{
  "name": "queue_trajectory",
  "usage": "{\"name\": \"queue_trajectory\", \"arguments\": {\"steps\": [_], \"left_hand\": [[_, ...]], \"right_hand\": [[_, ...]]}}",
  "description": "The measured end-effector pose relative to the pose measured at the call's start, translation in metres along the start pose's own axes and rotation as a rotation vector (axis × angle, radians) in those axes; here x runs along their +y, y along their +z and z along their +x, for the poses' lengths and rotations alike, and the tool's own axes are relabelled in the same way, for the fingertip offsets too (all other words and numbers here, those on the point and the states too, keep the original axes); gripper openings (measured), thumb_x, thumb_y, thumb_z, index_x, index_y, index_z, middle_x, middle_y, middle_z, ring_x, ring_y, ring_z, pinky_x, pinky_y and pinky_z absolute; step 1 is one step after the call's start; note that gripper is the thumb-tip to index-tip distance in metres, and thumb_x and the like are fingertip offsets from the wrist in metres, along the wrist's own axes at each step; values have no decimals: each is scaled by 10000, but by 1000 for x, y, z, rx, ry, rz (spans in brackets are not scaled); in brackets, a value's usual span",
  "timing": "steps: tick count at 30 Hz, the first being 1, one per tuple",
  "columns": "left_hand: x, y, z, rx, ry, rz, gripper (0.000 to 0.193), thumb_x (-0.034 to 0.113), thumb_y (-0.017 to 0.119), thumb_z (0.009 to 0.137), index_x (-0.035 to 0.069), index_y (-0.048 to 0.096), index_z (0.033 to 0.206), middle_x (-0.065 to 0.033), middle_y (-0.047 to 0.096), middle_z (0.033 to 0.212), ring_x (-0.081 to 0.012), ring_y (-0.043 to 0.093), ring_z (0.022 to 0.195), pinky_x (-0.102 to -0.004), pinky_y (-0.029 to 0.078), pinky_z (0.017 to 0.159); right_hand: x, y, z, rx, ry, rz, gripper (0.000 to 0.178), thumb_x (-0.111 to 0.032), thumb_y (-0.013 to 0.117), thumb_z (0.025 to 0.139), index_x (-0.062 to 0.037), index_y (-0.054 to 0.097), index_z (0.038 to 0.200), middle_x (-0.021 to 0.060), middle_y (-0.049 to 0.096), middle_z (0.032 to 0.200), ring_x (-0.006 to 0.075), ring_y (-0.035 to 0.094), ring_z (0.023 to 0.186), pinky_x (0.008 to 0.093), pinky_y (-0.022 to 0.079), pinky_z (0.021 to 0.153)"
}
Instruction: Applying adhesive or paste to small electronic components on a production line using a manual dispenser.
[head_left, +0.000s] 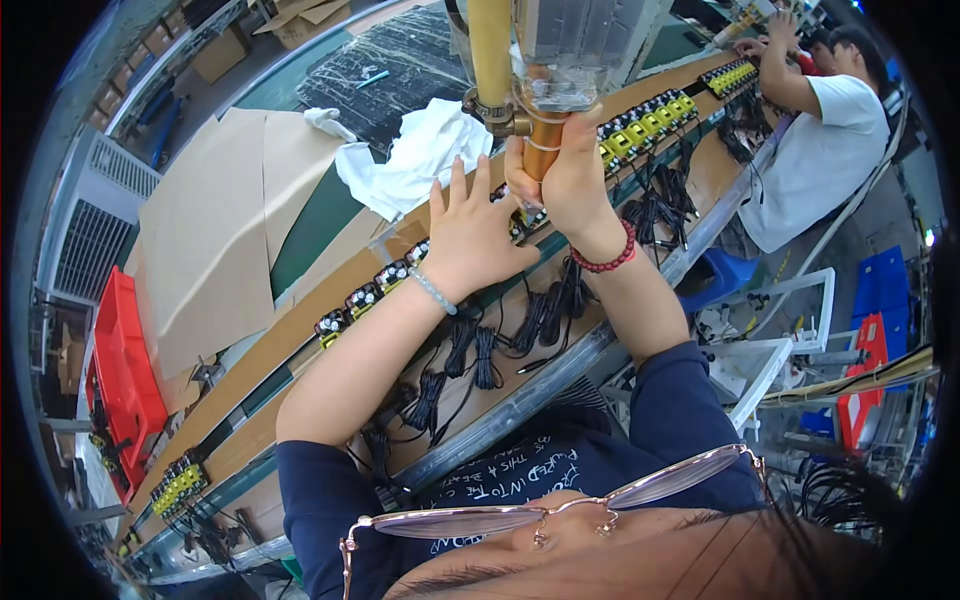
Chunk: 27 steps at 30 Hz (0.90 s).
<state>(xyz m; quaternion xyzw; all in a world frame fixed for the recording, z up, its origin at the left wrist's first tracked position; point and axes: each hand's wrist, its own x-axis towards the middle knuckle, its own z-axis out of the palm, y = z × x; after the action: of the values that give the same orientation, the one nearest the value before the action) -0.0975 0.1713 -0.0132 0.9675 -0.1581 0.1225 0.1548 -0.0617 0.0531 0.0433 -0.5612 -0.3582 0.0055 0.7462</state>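
My right hand (572, 180) is wrapped round an amber-coloured cylinder (543, 135) that hangs below a clear-wrapped block (565, 85); its lower end is hidden by my fingers. My left hand (480, 235) lies palm down with fingers spread over a row of small black-and-yellow parts (362, 298), covering some of them. More of the same yellow parts (645, 132) run on to the right of my right hand. Bundled black cables (485, 358) lie along the near side of the row, below both hands.
A yellow tube (491, 50) with a brass fitting (497, 115) hangs beside the cylinder. White cloth (420, 150) and cardboard (215, 240) lie beyond the line. A red bin (125, 380) is at the left. A co-worker (815, 130) works farther along on the right.
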Motion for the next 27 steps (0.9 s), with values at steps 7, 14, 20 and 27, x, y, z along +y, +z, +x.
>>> {"name": "queue_trajectory", "arguments": {"steps": [7,14,20,27], "left_hand": [[-4,6,2,23,0,16,604,413,675,607,203,600,1168,-258,285,1416,-466,167,1334,-608,140,1047],[-4,5,0,24,23,2,639,412,674,608,198,567,1201,-264,306,1399,-466,179,1329,-600,134,1048],[-5,6,0,1,21,2,652,412,673,609,195,556,1212,-266,316,1392,-467,187,1326,-599,126,1050],[-12,-17,-16,118,80,16,580,418,685,678,139,586,1176,-251,366,1356,-452,226,1313,-579,159,1048]], "right_hand": [[-2,4,1,26,-6,10,667,-647,310,885,-6,492,858,9,430,576,58,356,439,201,272,410],[-2,2,0,17,-3,-176,811,-763,156,813,-19,464,908,9,379,481,89,331,372,221,292,366],[0,3,-1,36,35,-162,836,-780,142,798,-16,462,907,14,373,481,103,339,386,232,280,382],[-11,14,1,14,3,19,691,-685,260,868,-34,480,794,1,412,482,54,371,410,197,276,384]]}}
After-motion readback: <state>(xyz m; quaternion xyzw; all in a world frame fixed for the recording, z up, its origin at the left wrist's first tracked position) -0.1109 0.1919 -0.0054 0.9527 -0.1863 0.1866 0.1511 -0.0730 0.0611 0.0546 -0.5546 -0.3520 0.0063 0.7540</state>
